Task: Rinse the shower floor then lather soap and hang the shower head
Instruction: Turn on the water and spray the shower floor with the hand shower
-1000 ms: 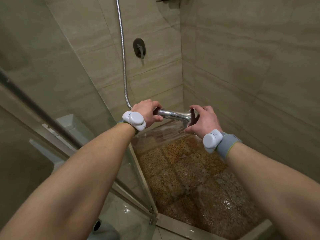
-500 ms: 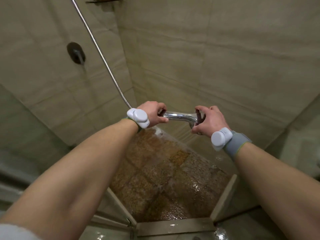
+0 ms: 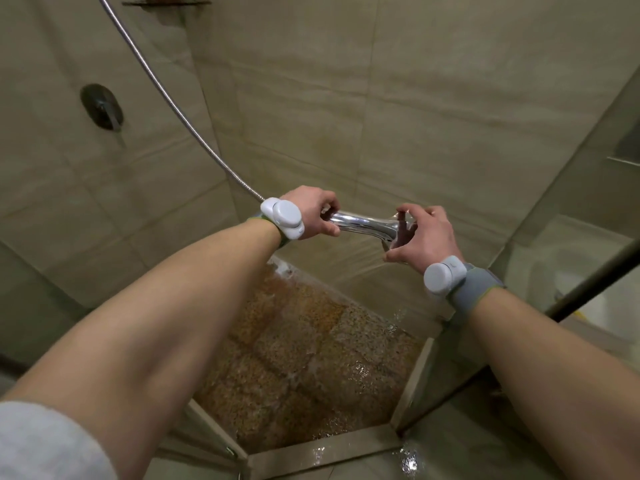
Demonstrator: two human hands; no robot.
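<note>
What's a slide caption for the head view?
Left hand and right hand grip the chrome shower head over the wet brown shower floor.

The shower head (image 3: 367,225) is polished chrome metal, smooth and mirror-glossy. Its hose (image 3: 166,88) is silvery metal with a finely ribbed surface. The floor (image 3: 311,358) is speckled brown stone, grainy in look, wet and glistening. The wall tiles (image 3: 381,116) are beige and smooth, faintly veined, with a dull satin sheen. The tap handle (image 3: 102,107) is dark metal. The left wrist device (image 3: 285,216) and right wrist device (image 3: 441,277) are smooth, matt white plastic. The wristband (image 3: 474,289) is grey knitted cloth, and the sleeve (image 3: 41,441) is soft grey cloth. The door panel (image 3: 571,220) is clear glass.
</note>
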